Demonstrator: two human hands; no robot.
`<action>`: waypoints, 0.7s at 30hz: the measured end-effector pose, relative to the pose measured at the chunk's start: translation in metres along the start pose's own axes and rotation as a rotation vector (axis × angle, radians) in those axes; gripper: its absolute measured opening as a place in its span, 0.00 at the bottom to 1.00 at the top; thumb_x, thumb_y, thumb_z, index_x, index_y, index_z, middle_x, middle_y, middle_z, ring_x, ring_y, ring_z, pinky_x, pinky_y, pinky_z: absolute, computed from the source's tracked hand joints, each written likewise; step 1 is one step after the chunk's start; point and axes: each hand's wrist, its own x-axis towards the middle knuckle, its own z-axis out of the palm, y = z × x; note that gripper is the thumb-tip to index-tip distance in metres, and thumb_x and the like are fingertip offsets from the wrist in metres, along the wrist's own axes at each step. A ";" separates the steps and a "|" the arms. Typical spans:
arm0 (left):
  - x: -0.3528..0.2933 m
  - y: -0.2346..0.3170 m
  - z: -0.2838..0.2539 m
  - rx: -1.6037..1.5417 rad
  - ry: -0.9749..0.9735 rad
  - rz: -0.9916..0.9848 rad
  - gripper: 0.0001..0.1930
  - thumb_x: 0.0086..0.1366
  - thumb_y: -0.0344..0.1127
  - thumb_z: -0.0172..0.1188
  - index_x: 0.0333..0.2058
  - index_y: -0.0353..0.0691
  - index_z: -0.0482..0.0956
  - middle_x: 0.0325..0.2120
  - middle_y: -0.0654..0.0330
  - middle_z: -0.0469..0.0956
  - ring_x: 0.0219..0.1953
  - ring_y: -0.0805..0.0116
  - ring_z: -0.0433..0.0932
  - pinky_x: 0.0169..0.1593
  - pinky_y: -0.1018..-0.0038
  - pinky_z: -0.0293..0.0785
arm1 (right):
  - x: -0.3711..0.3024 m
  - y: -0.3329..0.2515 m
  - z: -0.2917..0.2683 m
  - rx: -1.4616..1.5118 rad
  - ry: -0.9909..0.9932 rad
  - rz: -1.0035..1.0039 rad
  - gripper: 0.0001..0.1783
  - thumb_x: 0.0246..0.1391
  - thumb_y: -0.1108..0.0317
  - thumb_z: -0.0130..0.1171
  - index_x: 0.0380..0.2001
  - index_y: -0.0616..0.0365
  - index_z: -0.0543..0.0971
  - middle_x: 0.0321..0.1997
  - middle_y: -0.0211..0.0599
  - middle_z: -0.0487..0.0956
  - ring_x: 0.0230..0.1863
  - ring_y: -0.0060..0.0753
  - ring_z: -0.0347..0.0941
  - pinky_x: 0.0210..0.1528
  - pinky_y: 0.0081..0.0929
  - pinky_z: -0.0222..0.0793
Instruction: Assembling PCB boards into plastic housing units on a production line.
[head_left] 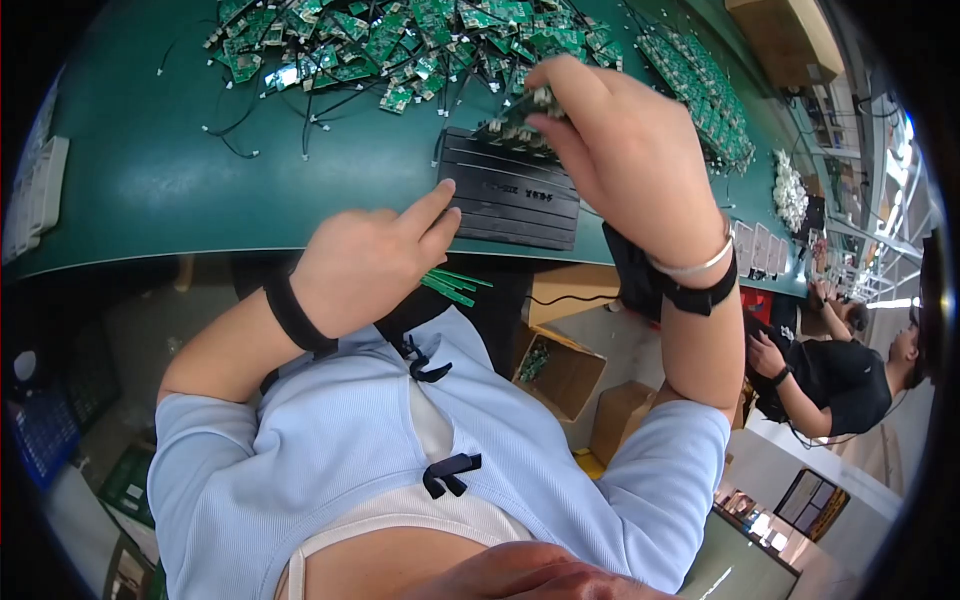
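Observation:
A black grooved block (510, 195) lies on the green table near its front edge. My right hand (640, 150) is over the block's far right side, thumb and fingers closed on a circuit board (522, 132) with pale connectors. That board is tilted at the block's far edge, partly hidden by my fingers. My left hand (365, 265) is at the block's near left side, index and middle fingers stretched out by its edge, the others curled. Thin green strips (455, 287) show just below this hand; whether it touches them is unclear.
A heap of green circuit boards (420, 45) with black cables spreads across the back. More board panels (700, 95) and white parts (790, 190) are at the right. Below the table stands an open carton (570, 375). A person in black (840, 385) sits further right.

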 end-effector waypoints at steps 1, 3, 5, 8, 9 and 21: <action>0.000 0.000 -0.001 0.000 -0.003 0.005 0.21 0.61 0.40 0.65 0.52 0.40 0.81 0.60 0.54 0.77 0.23 0.70 0.80 0.28 0.73 0.78 | 0.002 0.004 0.000 0.001 0.002 0.006 0.14 0.57 0.69 0.67 0.47 0.50 0.78 0.33 0.39 0.81 0.35 0.49 0.78 0.33 0.38 0.73; 0.001 0.002 -0.003 0.009 -0.010 -0.002 0.21 0.61 0.40 0.64 0.52 0.40 0.81 0.60 0.54 0.77 0.24 0.71 0.80 0.29 0.73 0.78 | 0.005 0.015 0.001 -0.024 -0.033 0.000 0.13 0.60 0.68 0.65 0.48 0.51 0.78 0.35 0.38 0.83 0.35 0.45 0.80 0.34 0.36 0.75; 0.002 0.002 -0.004 0.018 -0.015 -0.006 0.21 0.61 0.40 0.64 0.51 0.40 0.81 0.60 0.55 0.77 0.24 0.71 0.80 0.29 0.73 0.78 | 0.014 0.027 0.001 -0.035 -0.046 -0.005 0.13 0.61 0.68 0.64 0.48 0.52 0.78 0.36 0.38 0.84 0.35 0.43 0.81 0.35 0.35 0.75; 0.003 0.005 -0.004 0.063 -0.011 -0.020 0.20 0.61 0.40 0.64 0.50 0.39 0.81 0.60 0.55 0.77 0.24 0.71 0.81 0.29 0.73 0.79 | 0.032 0.047 0.000 0.177 -0.030 -0.032 0.11 0.57 0.65 0.65 0.35 0.59 0.74 0.31 0.50 0.80 0.33 0.53 0.78 0.34 0.41 0.71; 0.004 0.006 -0.003 0.067 -0.009 -0.013 0.20 0.61 0.40 0.64 0.50 0.39 0.81 0.60 0.55 0.77 0.24 0.71 0.81 0.29 0.73 0.79 | 0.039 0.062 0.008 0.173 -0.024 -0.028 0.11 0.57 0.65 0.65 0.35 0.59 0.74 0.31 0.50 0.80 0.33 0.53 0.78 0.34 0.41 0.71; 0.008 0.015 -0.011 0.072 -0.046 -0.040 0.19 0.60 0.37 0.65 0.49 0.37 0.80 0.57 0.53 0.80 0.28 0.69 0.84 0.31 0.73 0.80 | -0.020 0.092 -0.061 0.731 -0.032 0.346 0.14 0.59 0.61 0.69 0.38 0.58 0.77 0.25 0.25 0.70 0.28 0.16 0.68 0.30 0.20 0.64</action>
